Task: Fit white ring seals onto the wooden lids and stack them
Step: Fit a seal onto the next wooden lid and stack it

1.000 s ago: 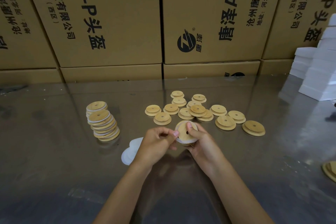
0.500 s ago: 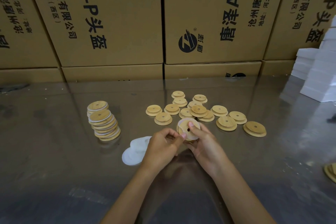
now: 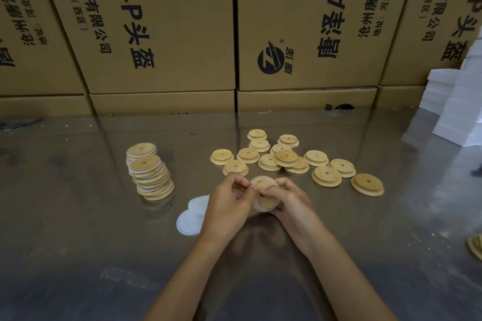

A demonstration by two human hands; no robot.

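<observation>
Both hands hold one round wooden lid [image 3: 264,199] with a white ring seal around its rim, just above the table. My left hand [image 3: 228,206] pinches its left edge; my right hand [image 3: 290,203] grips its right side with fingers curled over the top. Several loose wooden lids [image 3: 284,159] with centre holes lie scattered beyond the hands. A leaning stack of sealed lids [image 3: 150,172] stands at the left. A small pile of white ring seals [image 3: 191,214] lies left of my left hand, partly hidden by it.
The shiny metal table [image 3: 78,216] runs back to a wall of cardboard boxes [image 3: 161,23]. White foam blocks [image 3: 459,104] are stacked at the far right. More wooden lids [image 3: 476,245] peek in at the right edge.
The lid has tilted flatter and sunk lower between the hands. My right fingers have curled over its top, and my left fingers have moved along its left rim.
</observation>
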